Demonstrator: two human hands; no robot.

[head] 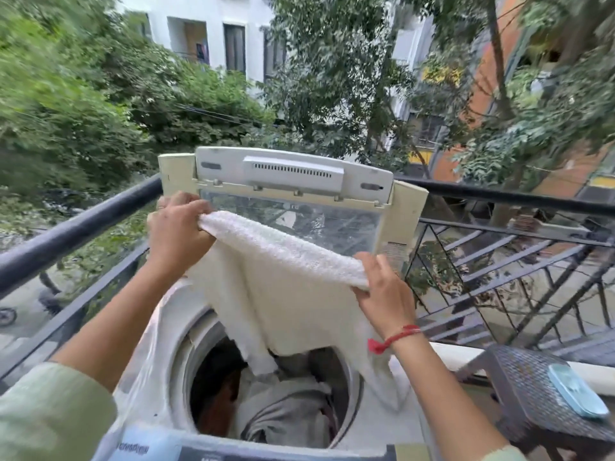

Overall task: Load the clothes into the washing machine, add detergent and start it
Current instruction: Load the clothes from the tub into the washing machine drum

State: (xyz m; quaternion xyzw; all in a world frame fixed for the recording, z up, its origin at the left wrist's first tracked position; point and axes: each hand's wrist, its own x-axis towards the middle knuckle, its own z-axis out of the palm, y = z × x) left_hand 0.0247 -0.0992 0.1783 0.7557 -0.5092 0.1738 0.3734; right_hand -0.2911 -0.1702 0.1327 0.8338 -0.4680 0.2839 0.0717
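A white textured towel point(286, 291) hangs spread above the open top-loading washing machine point(159, 371). My left hand point(176, 227) grips its upper left corner, and my right hand point(382, 291), with a red thread on the wrist, grips the upper right corner. The towel's lower edge dangles over the drum opening. Inside the drum lie a grey garment point(286, 410) and dark clothes point(216, 384). The machine's lid point(293, 191) stands raised behind the towel, its clear panel facing me.
A black balcony railing point(83, 224) runs behind and to both sides of the machine. A dark woven stool point(525, 387) stands at the right with a pale blue object point(575, 395) on it. Trees and buildings lie beyond.
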